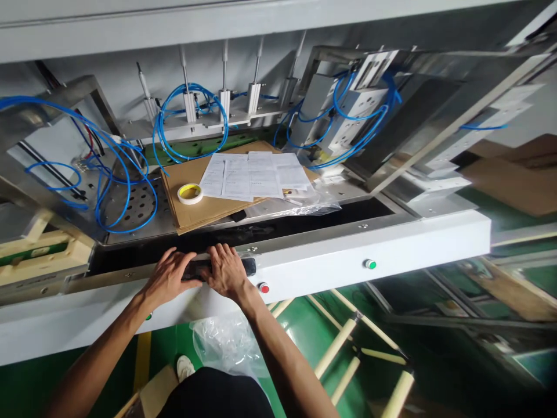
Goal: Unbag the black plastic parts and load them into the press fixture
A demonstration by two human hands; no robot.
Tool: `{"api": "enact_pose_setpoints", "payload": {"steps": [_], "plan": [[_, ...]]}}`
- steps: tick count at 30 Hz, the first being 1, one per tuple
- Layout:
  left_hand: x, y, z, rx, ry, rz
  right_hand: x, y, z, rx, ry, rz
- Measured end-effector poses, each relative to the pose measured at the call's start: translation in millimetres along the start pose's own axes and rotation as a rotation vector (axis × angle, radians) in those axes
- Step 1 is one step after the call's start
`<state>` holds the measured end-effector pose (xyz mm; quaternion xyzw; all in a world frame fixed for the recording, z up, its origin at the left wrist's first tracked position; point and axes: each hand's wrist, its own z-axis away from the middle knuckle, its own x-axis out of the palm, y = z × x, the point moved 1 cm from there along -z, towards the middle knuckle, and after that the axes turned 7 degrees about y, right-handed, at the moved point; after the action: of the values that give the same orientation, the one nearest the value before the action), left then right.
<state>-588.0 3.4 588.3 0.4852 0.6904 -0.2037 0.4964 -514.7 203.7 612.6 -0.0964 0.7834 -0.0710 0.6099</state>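
Observation:
A long black object with rounded ends (249,266) lies along the front ledge of a white machine frame (313,261); I cannot make out its kind. My left hand (171,276) grips it near the left end, with the thumb on the near side and the fingers on the far side. Over its middle, my right hand (226,271) is closed with bent fingers. The object's right end sticks out past that hand, with what looks like clear film around it. A red button (263,288) is just right of my right wrist.
Behind the ledge, cardboard sheets (178,217) carry papers (252,177) and a tape roll (190,194). Blue air hoses (226,130) hang around metal cylinders (190,107). A green button (370,264) sits right. Below are clear plastic (226,342) and a pale tube frame (335,348).

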Motion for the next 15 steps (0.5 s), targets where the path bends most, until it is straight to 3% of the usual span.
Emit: {"api": "enact_pose_setpoints", "payload": {"steps": [2,4,7,9,12,15], "plan": [[0.5,1.9,5.9,0.028,-0.038,-0.023,0.5,-0.1,6.1,-0.003,0.057,-0.012],[-0.3,3.9,9.8,0.023,-0.080,-0.044,2.8,-2.4,20.1,-0.001,0.210,-0.060],[-6.4,7.6,10.9,0.033,-0.104,-0.033,12.5,-10.1,56.4,0.042,0.487,-0.231],[-14.0,11.4,8.9,0.041,-0.091,-0.031,22.6,-16.2,83.6,0.121,0.553,-0.392],[-26.5,21.7,5.0,-0.014,-0.105,-0.013,37.6,-23.4,111.9,0.361,0.452,-0.755],[-32.4,40.3,8.4,-0.186,-0.242,0.185,45.4,-27.3,116.8,0.601,0.261,-1.203]]}}
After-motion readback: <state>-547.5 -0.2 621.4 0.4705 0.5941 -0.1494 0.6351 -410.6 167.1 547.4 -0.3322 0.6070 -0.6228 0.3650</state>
